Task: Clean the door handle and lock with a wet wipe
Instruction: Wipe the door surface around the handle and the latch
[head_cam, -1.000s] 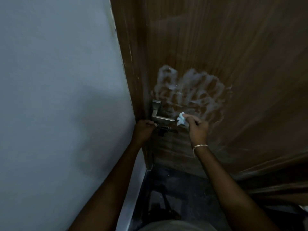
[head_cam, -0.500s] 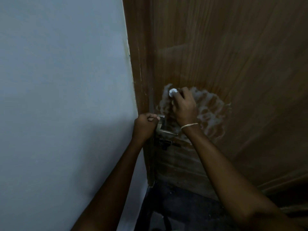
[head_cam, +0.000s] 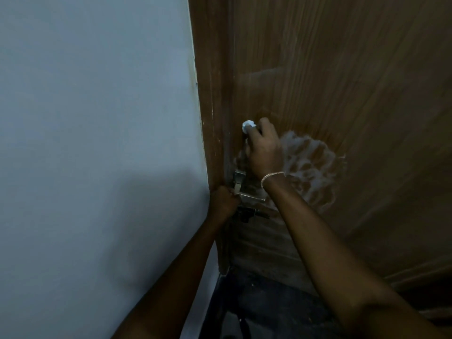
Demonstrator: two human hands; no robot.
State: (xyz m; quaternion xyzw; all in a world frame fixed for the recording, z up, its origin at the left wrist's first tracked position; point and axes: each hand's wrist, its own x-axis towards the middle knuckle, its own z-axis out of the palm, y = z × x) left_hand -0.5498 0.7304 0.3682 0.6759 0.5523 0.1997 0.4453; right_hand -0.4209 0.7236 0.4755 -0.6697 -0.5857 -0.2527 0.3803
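the right hand (head_cam: 265, 152) pinches a crumpled white wet wipe (head_cam: 247, 126) between curled fingers and thumb and presses it against the brown wooden door (head_cam: 354, 69), close to the door's left edge and above the silver door handle (head_cam: 239, 179). a thin metal bracelet (head_cam: 271, 176) circles the right wrist. just right of that hand a whitish wet smear (head_cam: 314, 165) spreads in streaks over the wood. the left hand (head_cam: 223, 201) sits lower, by the door's edge, with its fingers curled tight round the near end of the handle's lever; the fingertips themselves are hidden. directly under the lever is the dark lock (head_cam: 247, 214), touched by neither hand. the door frame (head_cam: 210, 94) runs up the left of the door, beside a pale grey wall (head_cam: 97, 118). a dark floor (head_cam: 269, 302) shows below between the two forearms.
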